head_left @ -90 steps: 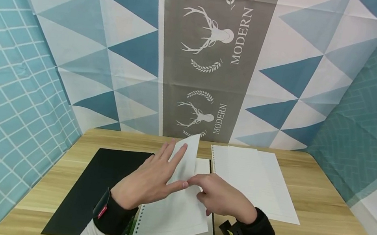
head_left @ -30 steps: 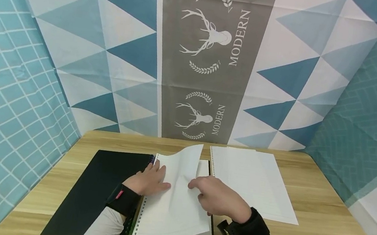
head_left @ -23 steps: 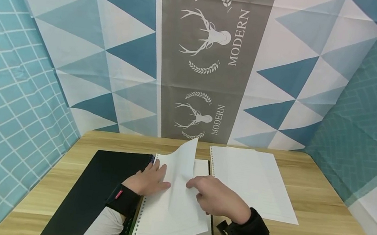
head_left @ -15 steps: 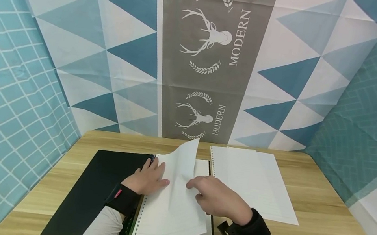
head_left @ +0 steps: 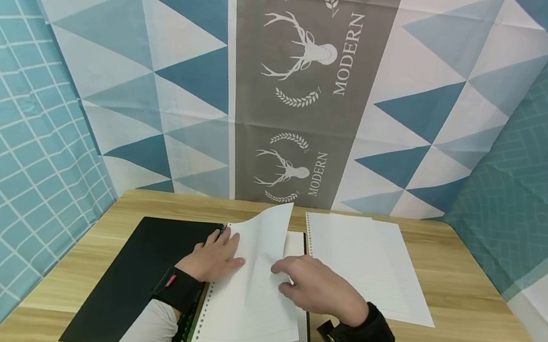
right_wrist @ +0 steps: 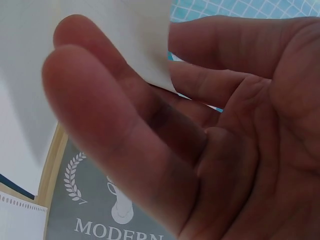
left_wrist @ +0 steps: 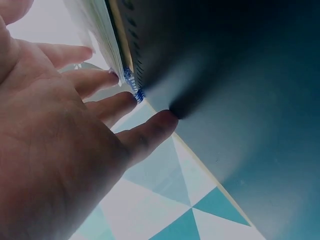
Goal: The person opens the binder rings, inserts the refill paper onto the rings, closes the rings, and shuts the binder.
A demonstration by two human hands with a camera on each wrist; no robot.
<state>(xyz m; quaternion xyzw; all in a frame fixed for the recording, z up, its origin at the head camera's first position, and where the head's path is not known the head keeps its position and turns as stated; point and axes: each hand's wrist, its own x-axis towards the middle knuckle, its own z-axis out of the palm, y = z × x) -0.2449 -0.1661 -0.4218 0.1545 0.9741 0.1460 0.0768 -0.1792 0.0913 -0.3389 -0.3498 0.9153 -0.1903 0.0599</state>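
Fingers of the right hand (head_left: 316, 286) pinch the raised white sheet (head_left: 254, 318) by its free edge; left hand (head_left: 213, 258) spread beside the binding. Sheet curls over open black-covered notebook (head_left: 135, 280) on wooden surface (head_left: 470, 335); likely light, floppy, easily creased, best taken at outer edge. Backdrop (head_left: 302, 117) reads "MODERN" twice.

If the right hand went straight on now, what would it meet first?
The lifted page, which the right hand seems to pinch; past it on that line, likely the left hand, though depth is unclear.
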